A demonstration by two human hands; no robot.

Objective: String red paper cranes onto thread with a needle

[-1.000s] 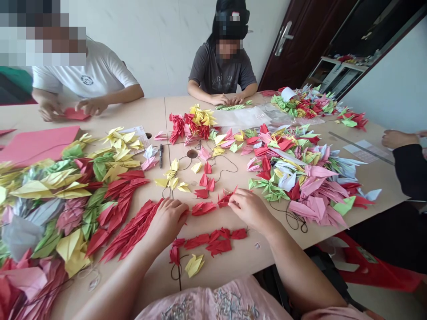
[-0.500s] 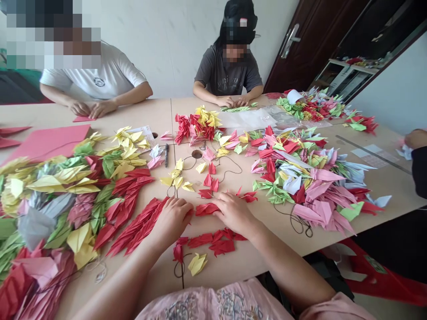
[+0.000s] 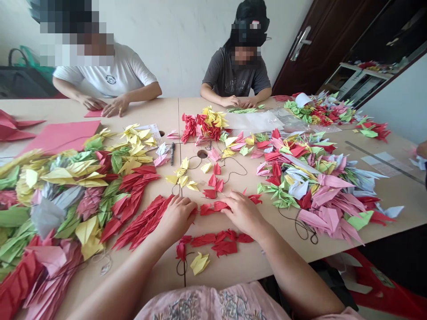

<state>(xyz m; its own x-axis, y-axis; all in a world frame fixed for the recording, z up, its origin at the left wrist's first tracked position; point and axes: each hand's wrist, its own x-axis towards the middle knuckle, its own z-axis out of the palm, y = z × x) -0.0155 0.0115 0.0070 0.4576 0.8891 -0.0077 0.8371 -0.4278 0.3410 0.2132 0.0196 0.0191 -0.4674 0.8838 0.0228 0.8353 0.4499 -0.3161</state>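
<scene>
My left hand (image 3: pixel 176 217) rests knuckles-up on the table beside a long row of folded red paper cranes (image 3: pixel 142 224), its fingers curled at the left end of a red crane (image 3: pixel 213 207). My right hand (image 3: pixel 243 212) is closed on the right end of that same red crane. Just below my hands lies a strung line of red cranes (image 3: pixel 216 240) on a dark cord, with one yellow crane (image 3: pixel 199 263) near the table's front edge.
Heaps of coloured paper cranes fill the left side (image 3: pixel 60 195) and right side (image 3: pixel 310 178) of the table. A black pen (image 3: pixel 172 153) and loose cord (image 3: pixel 302 226) lie between. Two people sit opposite, folding paper; another person's hand (image 3: pixel 422 149) shows at far right.
My right hand has moved left from a red crane farther right to the one by my left hand. The view has shifted slightly, and the person at far left has laid a sheet flat.
</scene>
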